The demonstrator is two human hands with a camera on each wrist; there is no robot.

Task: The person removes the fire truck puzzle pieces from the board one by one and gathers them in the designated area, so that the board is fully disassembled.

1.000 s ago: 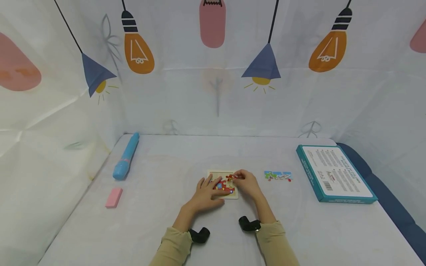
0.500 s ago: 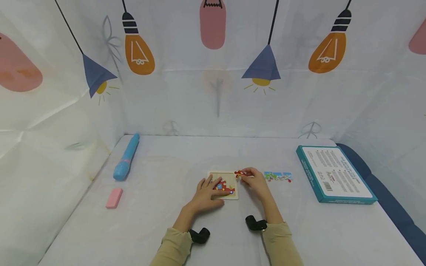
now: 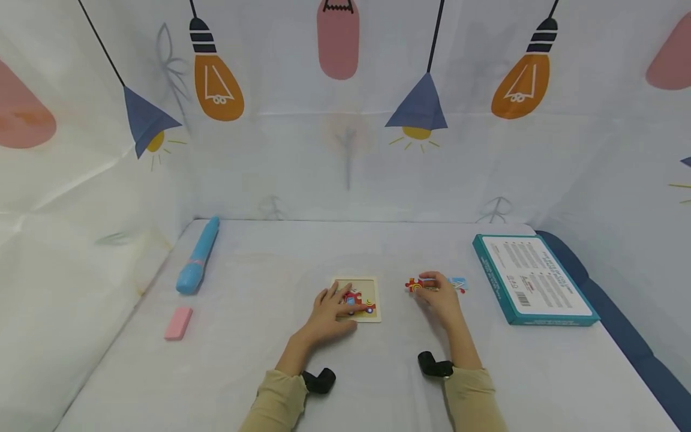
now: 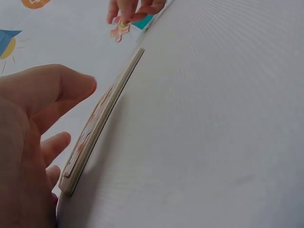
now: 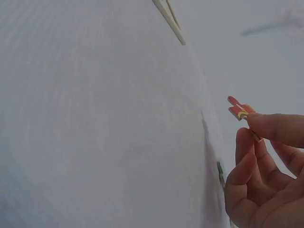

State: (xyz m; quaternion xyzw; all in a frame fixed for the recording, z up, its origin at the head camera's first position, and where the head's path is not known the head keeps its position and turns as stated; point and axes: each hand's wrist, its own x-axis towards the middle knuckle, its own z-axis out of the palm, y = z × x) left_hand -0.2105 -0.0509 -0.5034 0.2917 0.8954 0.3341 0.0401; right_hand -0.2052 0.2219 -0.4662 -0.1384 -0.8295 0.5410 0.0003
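My left hand [image 3: 326,317] rests on a small square puzzle board [image 3: 371,288], its fingers spread across it. Red vehicle-like puzzle pieces [image 3: 353,297] lie in the board, partly covered by those fingers. To the right of the board, my right hand [image 3: 444,303] pinches a red and yellow puzzle piece [image 3: 413,285] between thumb and fingers. In the right wrist view this puzzle piece [image 5: 241,112] is held above the table. Behind my right hand, a strip of blue and green puzzle pieces [image 3: 459,284] lies on the table, partly hidden.
A teal and white box [image 3: 534,282] lies at the right, by a dark blue padded edge [image 3: 610,318]. On the left are a blue microphone-shaped object [image 3: 197,258] and a pink block [image 3: 179,323]. A patterned cloth wall [image 3: 302,162] stands behind the white table [image 3: 270,264].
My right hand has lifted the red puzzle piece off the board and carried it right, over toward the blue and green strip. My left hand has stayed on the board.
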